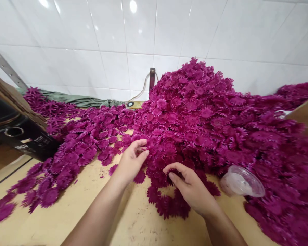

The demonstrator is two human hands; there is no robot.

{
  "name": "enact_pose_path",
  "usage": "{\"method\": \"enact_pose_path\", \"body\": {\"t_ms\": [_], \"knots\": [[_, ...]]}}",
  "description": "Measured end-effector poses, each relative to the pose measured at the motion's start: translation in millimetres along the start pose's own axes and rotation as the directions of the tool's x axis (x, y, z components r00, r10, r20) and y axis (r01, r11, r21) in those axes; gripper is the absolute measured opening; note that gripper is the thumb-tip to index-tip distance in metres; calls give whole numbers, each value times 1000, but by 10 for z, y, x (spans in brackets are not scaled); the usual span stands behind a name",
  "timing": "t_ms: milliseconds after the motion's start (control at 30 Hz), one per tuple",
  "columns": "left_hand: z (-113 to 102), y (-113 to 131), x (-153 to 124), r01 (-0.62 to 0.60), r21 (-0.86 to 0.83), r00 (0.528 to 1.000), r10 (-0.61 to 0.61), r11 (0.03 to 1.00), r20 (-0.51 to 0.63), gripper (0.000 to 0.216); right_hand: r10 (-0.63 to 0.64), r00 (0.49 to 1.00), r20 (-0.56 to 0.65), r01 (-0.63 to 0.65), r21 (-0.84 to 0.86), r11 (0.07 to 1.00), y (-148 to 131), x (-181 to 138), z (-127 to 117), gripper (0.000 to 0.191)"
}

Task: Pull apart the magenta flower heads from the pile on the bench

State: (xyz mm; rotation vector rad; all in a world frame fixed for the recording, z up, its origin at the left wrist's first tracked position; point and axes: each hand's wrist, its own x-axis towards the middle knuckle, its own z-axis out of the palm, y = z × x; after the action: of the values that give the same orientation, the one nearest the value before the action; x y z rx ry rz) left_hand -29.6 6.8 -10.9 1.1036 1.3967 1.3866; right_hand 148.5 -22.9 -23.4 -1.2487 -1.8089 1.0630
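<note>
Head view: two bare hands at work among magenta artificial flowers on a pale table (133, 225). The flowers lie mainly in a tall, loose heap (192, 109) that rises at the far centre and runs down to the near right. The left hand (133, 159) is at the heap's near left edge, thumb and fingers bent towards one another with a bit of magenta showing between them; whether it is pinched cannot be told. The right hand (191, 184) is just to the right and nearer, its fingers curled over dark petals; whether these are gripped or only touched is likewise unclear. A small cluster (166, 206) lies on the table below the two hands, joined to the heap's near edge. To the left, a lower band of flowers (77, 147) overlaps beside a black container (28, 133), with narrower, star-shaped pieces (37, 99) at the far left. A clear plastic tub (242, 182) leans against the heap at right. Judged by quantity, most flowers appear to remain in the unsorted heap, and much handling seems left; whether the left band represents completed pieces cannot be determined here.
</note>
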Motion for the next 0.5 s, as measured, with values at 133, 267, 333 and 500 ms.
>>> {"method": "enact_pose_path", "body": {"t_ms": [133,267,333,500], "knots": [[-4,-111,-11,-213,355,976,211,910,44,31,38,999,-25,-38,12,999,4,43,-10,19],[-69,-156,-7,-327,567,944,296,756,150,29,26,989,-147,-32,-42,999,55,72,-20,22],[-61,-161,-7,-340,660,940,272,670,208,29,8,983,-185,-26,-92,995,81,88,-25,23],[16,-179,47,-405,817,914,191,410,357,30,3,976,-216,-40,-169,985,114,144,-52,32]]}}
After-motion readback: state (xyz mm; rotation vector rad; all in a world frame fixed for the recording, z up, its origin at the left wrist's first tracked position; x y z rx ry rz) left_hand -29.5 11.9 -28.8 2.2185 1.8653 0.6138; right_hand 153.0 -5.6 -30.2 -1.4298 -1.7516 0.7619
